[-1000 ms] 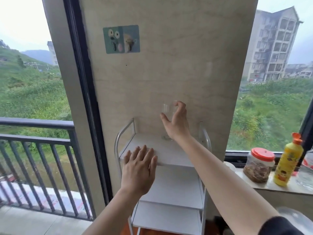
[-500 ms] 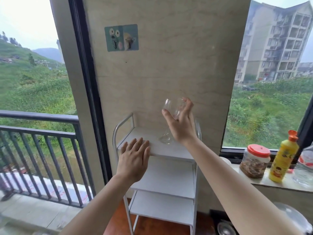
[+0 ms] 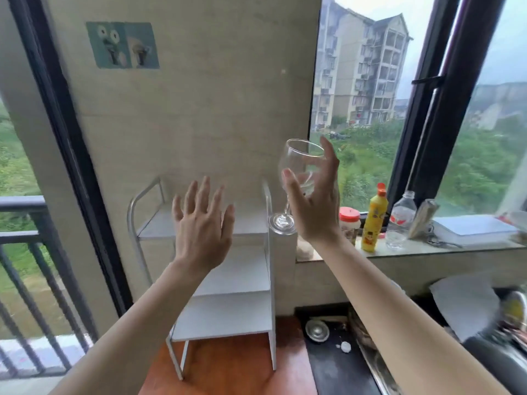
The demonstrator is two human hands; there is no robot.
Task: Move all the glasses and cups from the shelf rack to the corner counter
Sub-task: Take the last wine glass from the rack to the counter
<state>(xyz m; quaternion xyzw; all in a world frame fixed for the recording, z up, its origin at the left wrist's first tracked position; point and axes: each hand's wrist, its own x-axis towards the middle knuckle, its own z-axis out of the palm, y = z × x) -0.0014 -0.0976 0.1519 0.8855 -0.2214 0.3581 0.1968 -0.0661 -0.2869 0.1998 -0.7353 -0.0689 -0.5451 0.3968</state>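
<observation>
Clear wine glass (image 3: 299,172) (tilted) inside right hand's (image 3: 316,206) fingers (image 3: 330,163).

The right hand (image 3: 318,208) hid the lower bowl and upper stem of the wine glass (image 3: 298,159), and its wrist covered part of the red-lidded jar (image 3: 351,223). At four o'clock, blurred clutter (image 3: 510,317) ran off the edge, unidentifiable.

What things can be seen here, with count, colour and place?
clear stemmed wine glass: one, transparent, held beside the rack's top
white three-tier shelf rack: one, white, against the beige wall
red-lidded plastic jar: one, red lid, window ledge
yellow bottle with orange cap: one, yellow, right of jar
clear plastic water bottle: one, transparent, right of yellow bottle
left hand: one, open, before the rack
right hand: one, grip round the glass bowl
</observation>
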